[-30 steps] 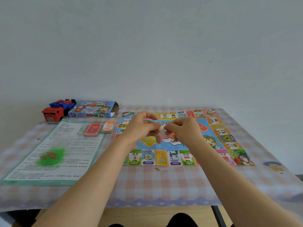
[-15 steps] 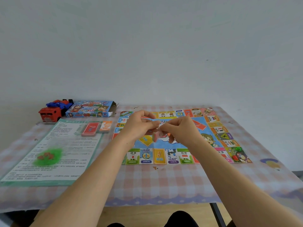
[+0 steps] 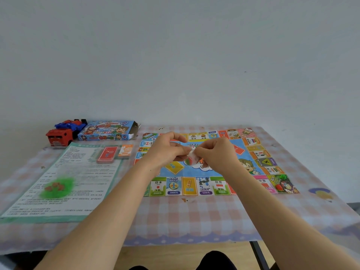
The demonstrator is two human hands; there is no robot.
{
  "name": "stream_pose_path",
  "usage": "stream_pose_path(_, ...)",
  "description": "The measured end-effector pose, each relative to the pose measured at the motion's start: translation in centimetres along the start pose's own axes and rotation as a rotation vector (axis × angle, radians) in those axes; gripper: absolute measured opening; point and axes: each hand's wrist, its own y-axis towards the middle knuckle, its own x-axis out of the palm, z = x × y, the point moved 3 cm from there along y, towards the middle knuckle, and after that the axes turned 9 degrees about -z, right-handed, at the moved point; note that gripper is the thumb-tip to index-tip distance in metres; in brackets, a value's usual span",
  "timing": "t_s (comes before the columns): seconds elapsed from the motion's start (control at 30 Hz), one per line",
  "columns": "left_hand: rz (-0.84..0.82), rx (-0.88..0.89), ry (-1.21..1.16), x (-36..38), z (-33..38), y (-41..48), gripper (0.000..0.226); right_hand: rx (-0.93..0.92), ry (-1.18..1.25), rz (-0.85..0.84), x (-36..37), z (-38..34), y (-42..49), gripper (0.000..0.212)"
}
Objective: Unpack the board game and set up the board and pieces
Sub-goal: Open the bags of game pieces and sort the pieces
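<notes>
Mid-frame, above the game board (image 3: 251, 152), a small clear bag of pieces (image 3: 191, 159) is pinched by both the left hand (image 3: 165, 151) and right hand (image 3: 216, 154), fingers closed on it.

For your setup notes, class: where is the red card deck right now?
In the head view, the red card deck lies left of the board, on the rules sheet's far edge, beside the orange deck.

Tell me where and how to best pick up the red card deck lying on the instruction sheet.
Pinch the red card deck across its two long edges, coming from above. It lies flat on the instruction sheet, and the orange deck sits close beside its right edge, so probably lift straight up.
</notes>
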Motion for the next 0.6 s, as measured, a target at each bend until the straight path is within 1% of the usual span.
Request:
stream_pose_path(0.13,-0.022,-0.010,0.017,0.1,0.2,-0.2,0.022,0.024,0.002,0.097,-0.3,0.1,0.1,0.012)
stream_pose_path(0.2,-0.016,-0.003,0.018,0.1,0.2,-0.2,0.021,0.014,0.024,0.101,-0.3,-0.1,0.0,0.008)
stream_pose_path(0.27,0.002,0.008,0.011,0.0,0.1,-0.1,0.018,-0.002,0.066,0.065,-0.1,-0.5,0.0,0.005)
stream_pose_path(0.4,0.016,0.017,0.018,-0.3,0.2,0.0,0.016,-0.013,0.031,-0.030,0.0,-1.0,-0.1,0.008)
stream_pose_path(0.53,-0.015,0.004,0.028,0.1,0.2,-0.2,0.015,-0.009,0.002,0.027,-0.2,-1.1,0.1,0.018)
stream_pose_path(0.6,0.016,0.013,-0.019,0.0,-0.1,-0.1,0.012,-0.017,0.006,0.042,-0.5,-1.2,0.2,0.022)
